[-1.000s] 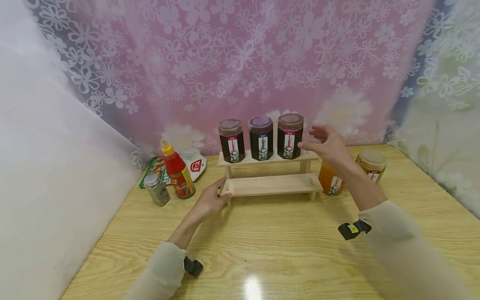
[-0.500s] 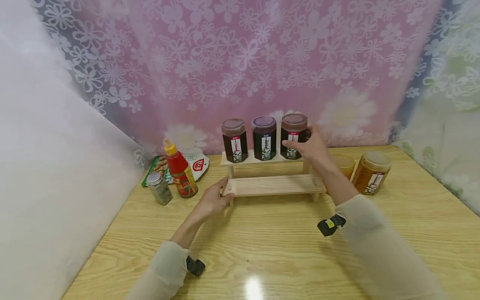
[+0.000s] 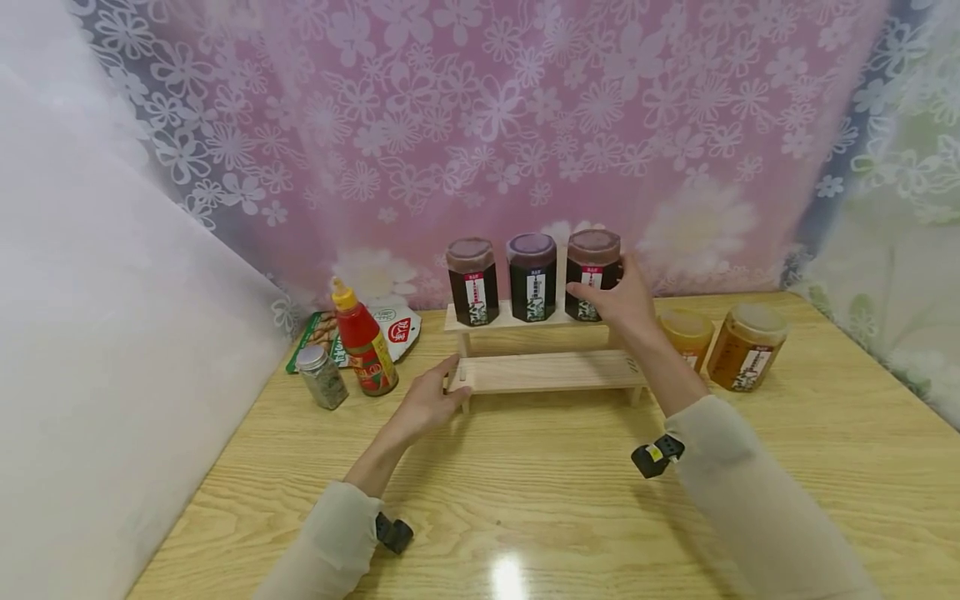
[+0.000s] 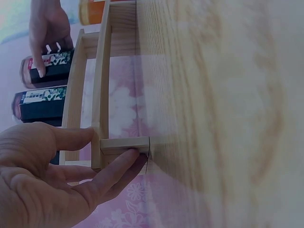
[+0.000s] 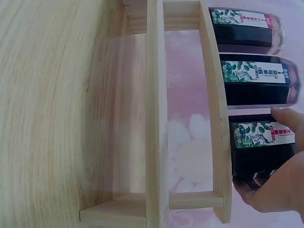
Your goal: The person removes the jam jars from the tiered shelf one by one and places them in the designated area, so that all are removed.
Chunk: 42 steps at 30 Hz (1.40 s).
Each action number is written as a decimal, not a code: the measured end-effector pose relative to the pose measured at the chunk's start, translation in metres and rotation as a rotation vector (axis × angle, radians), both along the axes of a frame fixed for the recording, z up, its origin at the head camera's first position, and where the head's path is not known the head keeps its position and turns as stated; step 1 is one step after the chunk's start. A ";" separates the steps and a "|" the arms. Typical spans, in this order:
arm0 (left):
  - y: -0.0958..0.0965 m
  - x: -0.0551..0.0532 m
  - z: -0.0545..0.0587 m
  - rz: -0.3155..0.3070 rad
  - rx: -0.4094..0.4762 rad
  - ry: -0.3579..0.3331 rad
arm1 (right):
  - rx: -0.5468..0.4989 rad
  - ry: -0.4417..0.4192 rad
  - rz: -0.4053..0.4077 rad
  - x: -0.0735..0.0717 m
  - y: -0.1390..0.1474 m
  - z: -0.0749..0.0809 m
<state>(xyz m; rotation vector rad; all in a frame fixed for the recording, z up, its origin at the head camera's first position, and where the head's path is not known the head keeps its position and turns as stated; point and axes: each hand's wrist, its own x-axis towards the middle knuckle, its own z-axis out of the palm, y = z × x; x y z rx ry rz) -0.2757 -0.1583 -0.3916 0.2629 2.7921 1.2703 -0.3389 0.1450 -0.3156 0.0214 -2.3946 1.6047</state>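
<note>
A two-tier wooden rack (image 3: 551, 372) stands on the table, and three hexagonal dark jars with labels line its upper board. My right hand (image 3: 628, 302) grips the rightmost dark jar (image 3: 593, 243), thumb across its front and fingers behind its right side. Beside that one are the middle jar (image 3: 532, 285) with a purple lid and the left jar (image 3: 474, 292). At the rack's left end, my left hand (image 3: 427, 402) holds the lower tier. In the left wrist view its thumb lies on the board, with fingers against the rack's leg (image 4: 126, 143).
Right of the rack stand a yellow-orange jar (image 3: 686, 333), partly behind my right forearm, and an amber jar (image 3: 746, 350). On the left are a red squeeze bottle (image 3: 365, 346), a small spice jar (image 3: 322, 379) and a flat food packet (image 3: 401, 327). A flowered curtain (image 3: 495, 125) hangs behind.
My right hand has moved left from beside the rightmost dark jar and now grips it. My left hand keeps its hold on the rack. The view has shifted slightly.
</note>
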 end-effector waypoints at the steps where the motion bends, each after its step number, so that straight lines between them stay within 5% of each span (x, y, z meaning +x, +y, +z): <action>1: 0.000 0.000 0.000 -0.001 0.000 0.000 | -0.001 0.004 0.004 0.001 0.001 0.000; 11: 0.000 -0.001 0.001 0.005 0.006 0.005 | -0.004 0.041 0.036 0.015 0.008 -0.004; 26: 0.004 0.002 -0.005 0.017 0.016 0.004 | -0.017 0.030 0.062 0.054 0.022 -0.008; 42: 0.003 0.002 0.000 0.011 -0.012 0.019 | 0.164 -0.016 0.110 0.104 0.061 -0.015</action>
